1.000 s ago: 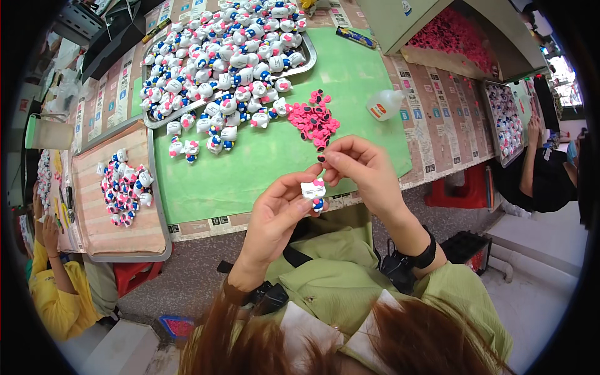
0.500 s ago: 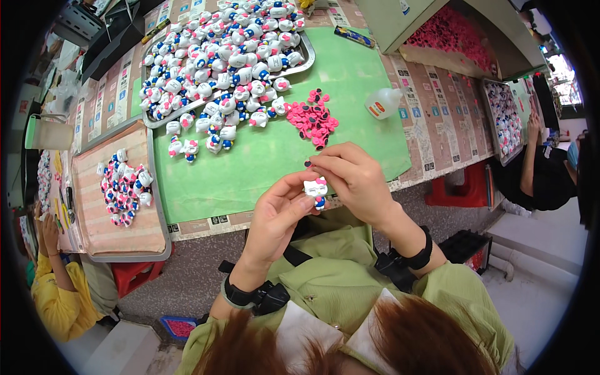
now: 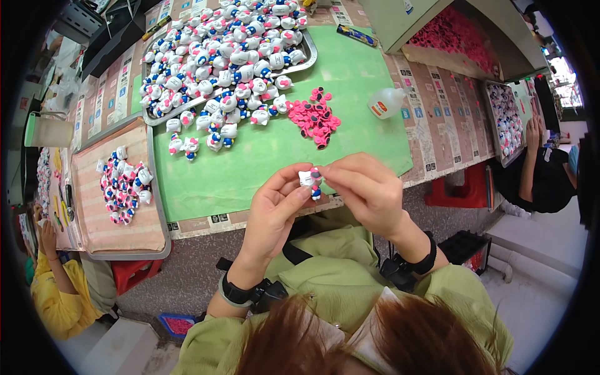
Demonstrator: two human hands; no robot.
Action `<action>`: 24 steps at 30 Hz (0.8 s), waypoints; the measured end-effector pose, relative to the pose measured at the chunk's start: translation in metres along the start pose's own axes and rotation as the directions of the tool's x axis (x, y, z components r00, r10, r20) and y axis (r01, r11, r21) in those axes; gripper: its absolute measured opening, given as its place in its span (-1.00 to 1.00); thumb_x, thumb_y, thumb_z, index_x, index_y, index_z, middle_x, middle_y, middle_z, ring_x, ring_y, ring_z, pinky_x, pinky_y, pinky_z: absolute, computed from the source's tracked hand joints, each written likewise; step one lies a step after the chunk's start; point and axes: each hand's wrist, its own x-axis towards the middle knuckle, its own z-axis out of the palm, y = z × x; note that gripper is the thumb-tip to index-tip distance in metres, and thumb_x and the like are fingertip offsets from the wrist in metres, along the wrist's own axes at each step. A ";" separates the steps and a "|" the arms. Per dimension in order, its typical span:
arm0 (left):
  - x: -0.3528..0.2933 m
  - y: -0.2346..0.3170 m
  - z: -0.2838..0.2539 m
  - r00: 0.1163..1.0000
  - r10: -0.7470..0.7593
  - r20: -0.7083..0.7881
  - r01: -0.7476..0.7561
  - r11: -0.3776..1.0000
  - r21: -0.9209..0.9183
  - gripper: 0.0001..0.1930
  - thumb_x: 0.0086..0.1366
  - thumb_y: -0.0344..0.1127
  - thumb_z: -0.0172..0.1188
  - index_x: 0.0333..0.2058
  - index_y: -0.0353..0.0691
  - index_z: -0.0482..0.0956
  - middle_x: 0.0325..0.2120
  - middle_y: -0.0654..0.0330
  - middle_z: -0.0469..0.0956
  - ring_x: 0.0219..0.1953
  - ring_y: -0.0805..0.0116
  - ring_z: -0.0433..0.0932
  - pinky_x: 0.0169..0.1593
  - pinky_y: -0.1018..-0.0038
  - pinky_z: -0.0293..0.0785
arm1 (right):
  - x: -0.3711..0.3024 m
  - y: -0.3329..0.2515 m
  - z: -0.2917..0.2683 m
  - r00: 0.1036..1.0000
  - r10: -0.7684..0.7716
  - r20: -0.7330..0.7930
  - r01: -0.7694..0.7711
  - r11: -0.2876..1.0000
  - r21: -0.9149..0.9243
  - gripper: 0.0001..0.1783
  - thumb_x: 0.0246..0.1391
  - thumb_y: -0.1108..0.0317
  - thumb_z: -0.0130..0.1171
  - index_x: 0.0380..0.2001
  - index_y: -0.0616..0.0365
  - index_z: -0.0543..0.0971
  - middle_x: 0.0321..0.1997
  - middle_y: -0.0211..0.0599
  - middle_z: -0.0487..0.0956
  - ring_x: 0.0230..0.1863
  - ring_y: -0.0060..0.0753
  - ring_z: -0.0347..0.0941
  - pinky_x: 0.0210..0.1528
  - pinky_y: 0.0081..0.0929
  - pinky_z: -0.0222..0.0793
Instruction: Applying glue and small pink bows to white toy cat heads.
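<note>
A small white cat-shaped figurine (image 3: 306, 179) with blue and pink parts is pinched upright between the thumb and fingers of my left hand (image 3: 275, 206). My right hand (image 3: 370, 194) is closed at the figurine's right side, its thumb and forefinger on a small pink piece with a dark face (image 3: 316, 174). That piece touches the figurine's head or lies right against it; the fingers partly hide the contact. Beyond my hands, on the green mat (image 3: 237, 181), lies a pile of similar pink pieces (image 3: 315, 119).
A heaped metal tray of figurines (image 3: 309, 62) fills the back left, some spilling onto the mat. Left of the mat, a cloth-lined tray (image 3: 119, 234) holds more figurines. A squeeze bottle (image 3: 386, 103) stands right of the pink pile. Two co-workers' arms show at the sides.
My right hand has brought the pink piece down from above the figurine to its head. The figurine has risen slightly and turned in my left hand.
</note>
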 end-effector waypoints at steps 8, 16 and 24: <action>-0.002 -0.001 -0.003 1.000 0.005 0.010 -0.005 1.000 0.016 -0.68 0.15 -0.50 -0.03 -0.09 -0.39 0.26 -0.22 0.14 0.40 -0.20 0.48 0.40 -0.14 0.58 0.38 | -0.001 0.003 0.002 0.991 -0.115 0.066 0.120 0.990 -0.080 -0.69 -0.42 0.54 0.13 -0.42 0.19 0.51 -0.43 -0.32 0.47 -0.39 -0.29 0.38 -0.40 -0.45 0.33; -0.003 0.003 -0.001 0.999 0.050 -0.020 -0.049 0.998 0.047 -0.68 0.12 -0.52 -0.01 -0.10 -0.40 0.29 -0.25 0.15 0.42 -0.23 0.48 0.41 -0.15 0.59 0.37 | 0.002 0.002 -0.002 0.982 -0.127 0.141 0.136 0.989 -0.058 -0.65 -0.40 0.54 0.15 -0.36 0.14 0.52 -0.34 -0.30 0.43 -0.34 -0.28 0.35 -0.33 -0.47 0.31; -0.007 0.001 0.002 0.969 0.247 -0.012 -0.242 0.956 0.167 -0.72 0.07 -0.55 0.06 -0.19 -0.34 0.36 -0.26 0.17 0.42 -0.25 0.50 0.41 -0.13 0.58 0.33 | -0.002 -0.007 0.010 0.895 0.413 0.170 -0.423 0.662 0.618 -0.77 -0.19 0.50 0.14 -0.35 0.24 0.47 -0.37 -0.28 0.42 -0.35 -0.53 0.35 -0.30 -0.60 0.27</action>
